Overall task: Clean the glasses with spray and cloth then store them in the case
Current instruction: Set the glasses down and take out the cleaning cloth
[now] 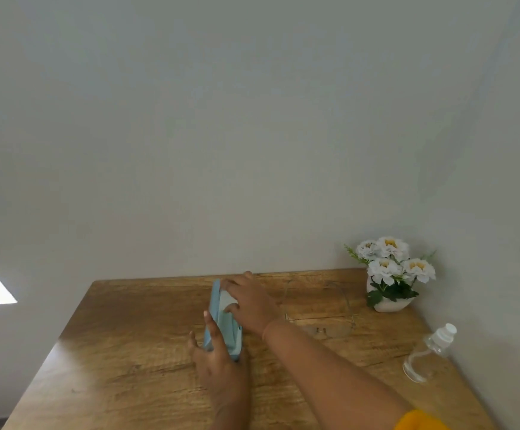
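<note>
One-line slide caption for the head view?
Left hand grips the open blue case, right hand rests on it; glasses lie beside it, spray bottle farther right.

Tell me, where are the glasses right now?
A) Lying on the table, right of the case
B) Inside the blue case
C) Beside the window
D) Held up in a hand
A: the thin-framed glasses lie on the table, arms unfolded, to the right of the blue case and apart from it.
</note>
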